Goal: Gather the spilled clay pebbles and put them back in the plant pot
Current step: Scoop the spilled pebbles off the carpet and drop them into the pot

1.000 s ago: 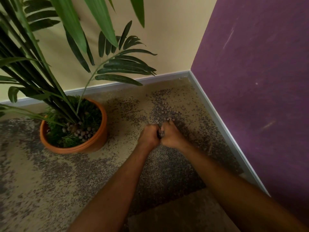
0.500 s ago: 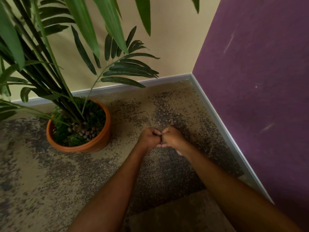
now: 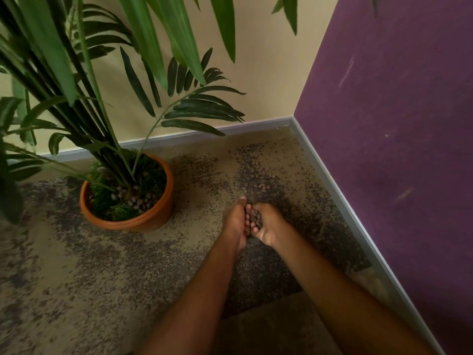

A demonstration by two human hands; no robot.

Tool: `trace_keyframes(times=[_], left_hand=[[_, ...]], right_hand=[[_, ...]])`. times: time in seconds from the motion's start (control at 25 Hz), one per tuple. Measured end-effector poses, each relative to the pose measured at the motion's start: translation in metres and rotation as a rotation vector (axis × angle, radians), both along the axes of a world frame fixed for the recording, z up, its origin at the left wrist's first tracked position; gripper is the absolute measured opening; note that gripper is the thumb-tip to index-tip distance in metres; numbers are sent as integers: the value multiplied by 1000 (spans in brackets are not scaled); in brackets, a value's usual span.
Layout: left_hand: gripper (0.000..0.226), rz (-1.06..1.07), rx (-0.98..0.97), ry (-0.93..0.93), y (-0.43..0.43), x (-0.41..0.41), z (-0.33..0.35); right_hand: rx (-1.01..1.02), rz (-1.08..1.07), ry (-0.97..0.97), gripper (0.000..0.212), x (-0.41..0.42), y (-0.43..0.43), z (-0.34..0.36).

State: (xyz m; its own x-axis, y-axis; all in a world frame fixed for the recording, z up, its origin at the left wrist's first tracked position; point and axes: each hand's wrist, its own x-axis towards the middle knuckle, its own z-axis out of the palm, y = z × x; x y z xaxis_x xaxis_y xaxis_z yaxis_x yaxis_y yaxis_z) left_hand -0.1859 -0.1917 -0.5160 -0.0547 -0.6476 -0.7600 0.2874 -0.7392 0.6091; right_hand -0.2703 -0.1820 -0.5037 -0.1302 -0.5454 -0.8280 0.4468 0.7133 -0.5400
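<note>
The plant pot (image 3: pixel 128 201) stands at nine o'clock from the hands. The left hand (image 3: pixel 236 222) and right hand (image 3: pixel 267 224) press together as a cup, grasping a scoop of clay pebbles (image 3: pixel 254 217). More pebbles (image 3: pixel 261 179) lie on the carpet (image 3: pixel 76 278) at twelve o'clock. Any gap between the palms during the carry could let pebbles slip out again.
</note>
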Motion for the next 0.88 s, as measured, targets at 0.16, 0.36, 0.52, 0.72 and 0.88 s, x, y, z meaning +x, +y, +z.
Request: trace_keyframes(times=[0.16,0.36,0.52,0.72,0.88], left_hand=[[48,122,-56,19,12,6,20],[71,203,-106,91,21,31,66],[59,263,-155,102,28,54,99],[56,321,-242,28,33,81,124],[51,578,-199,217,36,112,150]], right_hand=[[7,-14,-79,36,8,6,16],[-90,16,-229,33,21,6,39],[-147,107,-204,35,44,-3,69],[-216,229,-112,41,88,-2,95],[-195,174,-324,36,118,-3,106]])
